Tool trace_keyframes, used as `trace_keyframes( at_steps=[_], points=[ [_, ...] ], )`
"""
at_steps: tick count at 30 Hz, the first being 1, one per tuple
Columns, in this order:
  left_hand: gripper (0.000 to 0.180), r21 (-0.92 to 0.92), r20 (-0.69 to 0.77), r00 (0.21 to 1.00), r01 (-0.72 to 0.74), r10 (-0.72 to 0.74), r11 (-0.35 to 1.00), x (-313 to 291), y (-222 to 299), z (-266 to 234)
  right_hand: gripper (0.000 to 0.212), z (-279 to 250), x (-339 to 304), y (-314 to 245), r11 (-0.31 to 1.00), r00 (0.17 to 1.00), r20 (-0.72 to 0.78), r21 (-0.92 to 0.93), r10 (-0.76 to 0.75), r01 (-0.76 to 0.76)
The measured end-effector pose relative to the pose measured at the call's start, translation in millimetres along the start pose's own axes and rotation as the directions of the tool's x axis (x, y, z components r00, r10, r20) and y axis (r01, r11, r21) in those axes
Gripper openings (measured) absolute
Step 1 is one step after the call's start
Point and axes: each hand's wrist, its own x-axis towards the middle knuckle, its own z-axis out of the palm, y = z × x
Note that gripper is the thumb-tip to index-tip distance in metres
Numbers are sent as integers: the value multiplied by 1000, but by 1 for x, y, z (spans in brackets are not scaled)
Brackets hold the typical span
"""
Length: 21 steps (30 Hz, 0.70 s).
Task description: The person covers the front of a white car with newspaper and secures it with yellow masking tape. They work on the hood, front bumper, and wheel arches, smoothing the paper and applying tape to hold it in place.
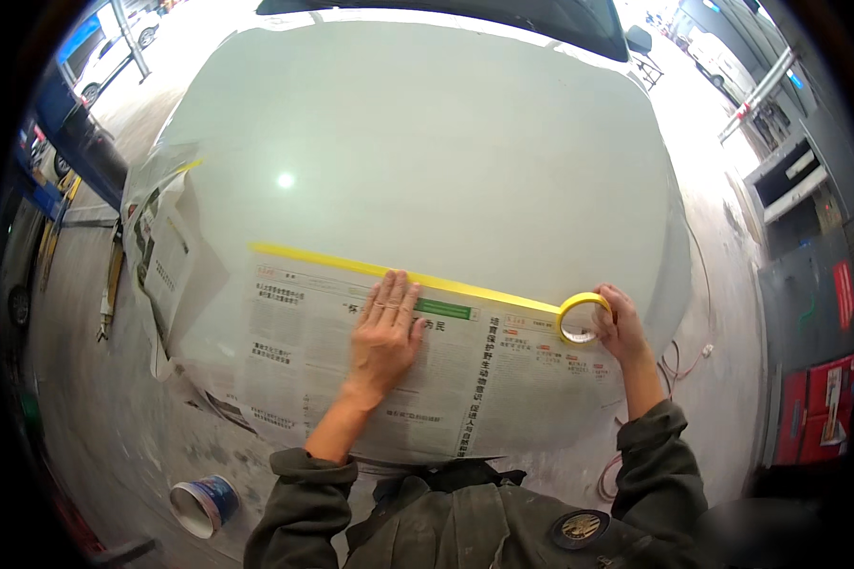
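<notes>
A sheet of newspaper (pixel 427 379) lies over the near edge of a pale car hood (pixel 427 152). Along its top edge runs a strip of yellow masking tape (pixel 484 290), from the left down to the roll. My left hand (pixel 385 327) rests flat on the newspaper, its fingers stretched out and the tips on the tape strip. At the strip's right end, my right hand (pixel 621 324) grips the roll of yellow masking tape (pixel 564 324), standing on its edge with fingers around its right side. A second newspaper sheet (pixel 166 261) hangs over the hood's left corner, creased.
A bucket (pixel 204 505) lies tilted on the floor at lower left. Blue lift posts (pixel 76 133) stand at left. On the right are a red tool cabinet (pixel 821 408) and a hose (pixel 702 353) on the floor. The windshield (pixel 465 11) is at the far end.
</notes>
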Motion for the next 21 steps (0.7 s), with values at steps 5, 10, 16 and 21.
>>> trace_keyframes(
  at_steps=[5, 10, 16, 21],
  points=[
    [54, 79, 94, 996, 3, -11, 997, 1, 2, -1, 18, 28, -21, -46, 422, 947, 184, -861, -264, 285],
    [70, 50, 276, 957, -104, 86, 993, -16, 40, 17, 33, -69, -53, -73, -361, 846, 452, -867, -283, 343],
    [82, -205, 476, 729, -452, 492, 868, 13, 164, 75, 42, -163, -92, -83, -384, 915, 207, -921, -347, 64],
    [82, -258, 384, 646, -611, 660, 749, 53, 258, 135, 35, -161, -92, -83, -257, 926, 105, -966, -363, 9]
  ],
)
